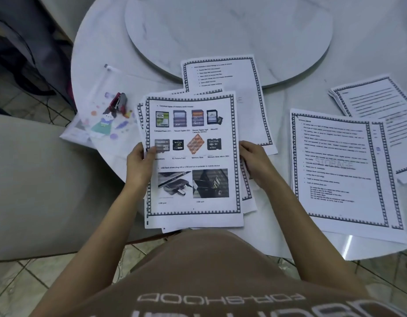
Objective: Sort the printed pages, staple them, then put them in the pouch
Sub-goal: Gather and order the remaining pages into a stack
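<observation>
Head view, looking down on a round white marble table (101, 49): at its left edge a clear printed pouch (99, 110) lies flat, one corner hanging past the rim, with a red stapler (117, 102) resting on top, its long axis running toward the near left.

Just right of the pouch, at the near edge, a person holds a fanned stack of pages (191, 156) upright to the viewer, long axis pointing from the body toward the table's centre and bottom edge overhanging the rim. The top sheet shows memory cards and USB ports inside a patterned border. The left hand (139, 164) is clamped on the stack's left edge, thumb on the printed face. The right hand (256, 160) grips the right edge, fingers curled around the sheets beneath.

Behind the stack a single bordered page (223, 74) lies tilted, its far end lapping onto a raised round turntable (227, 30) at the centre, which is bare.

Right of the hands, past a strip of bare marble, a second pile (337, 168) lies flat near the front edge, tilted slightly. More sheets (372, 97) overlap toward the right rim.
</observation>
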`<state>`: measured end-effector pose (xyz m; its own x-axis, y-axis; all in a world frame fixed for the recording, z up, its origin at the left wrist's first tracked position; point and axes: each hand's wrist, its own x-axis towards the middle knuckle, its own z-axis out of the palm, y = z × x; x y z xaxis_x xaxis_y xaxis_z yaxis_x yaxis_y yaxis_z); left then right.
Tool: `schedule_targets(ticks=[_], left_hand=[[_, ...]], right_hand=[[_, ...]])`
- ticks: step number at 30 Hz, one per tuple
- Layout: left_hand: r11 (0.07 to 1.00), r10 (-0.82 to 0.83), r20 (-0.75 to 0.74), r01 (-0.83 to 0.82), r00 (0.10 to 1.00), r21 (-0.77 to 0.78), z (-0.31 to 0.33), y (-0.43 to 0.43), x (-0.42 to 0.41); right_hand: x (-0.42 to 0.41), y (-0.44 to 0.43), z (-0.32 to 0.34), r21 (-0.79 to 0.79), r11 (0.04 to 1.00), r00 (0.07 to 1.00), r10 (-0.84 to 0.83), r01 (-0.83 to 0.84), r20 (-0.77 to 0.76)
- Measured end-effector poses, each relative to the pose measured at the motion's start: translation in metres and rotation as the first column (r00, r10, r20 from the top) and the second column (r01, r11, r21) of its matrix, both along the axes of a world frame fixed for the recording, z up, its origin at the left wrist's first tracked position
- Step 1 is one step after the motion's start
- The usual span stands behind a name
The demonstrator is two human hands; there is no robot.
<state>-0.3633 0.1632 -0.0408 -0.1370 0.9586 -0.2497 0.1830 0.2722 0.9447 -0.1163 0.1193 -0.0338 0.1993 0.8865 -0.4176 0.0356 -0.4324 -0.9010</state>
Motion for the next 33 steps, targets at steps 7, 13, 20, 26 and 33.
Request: schedule_targets(ticks=[7, 13, 20, 26, 33], left_hand=[[0.989, 0.145, -0.111, -0.142, 0.983, 0.038, 0.002, 0.014, -0.025], [0.975, 0.221, -0.212, -0.219, 0.952, 0.035, -0.003, 0.025, -0.045], [0.961, 0.254, -0.299, -0.276, 0.92, -0.031, -0.01, 0.03, -0.049], [0.955, 0.267, -0.267, -0.292, 0.926, -0.056, -0.01, 0.033, -0.052], [0.984, 0.176, -0.188, -0.177, 0.966, 0.012, 0.001, 0.023, -0.049]], right_hand=[[0.042, 0.012, 0.005, 0.052, 0.983, 0.984, -0.177, 0.176, 0.01], [0.082, 0.037, 0.002, 0.108, 0.959, 0.922, -0.283, 0.263, 0.264], [0.085, 0.064, 0.002, 0.136, 0.973, 0.838, -0.229, 0.185, 0.496], [0.075, 0.081, -0.001, 0.068, 0.979, 0.851, -0.201, 0.192, 0.485], [0.068, 0.088, -0.002, 0.075, 0.981, 0.839, -0.194, 0.181, 0.508]])
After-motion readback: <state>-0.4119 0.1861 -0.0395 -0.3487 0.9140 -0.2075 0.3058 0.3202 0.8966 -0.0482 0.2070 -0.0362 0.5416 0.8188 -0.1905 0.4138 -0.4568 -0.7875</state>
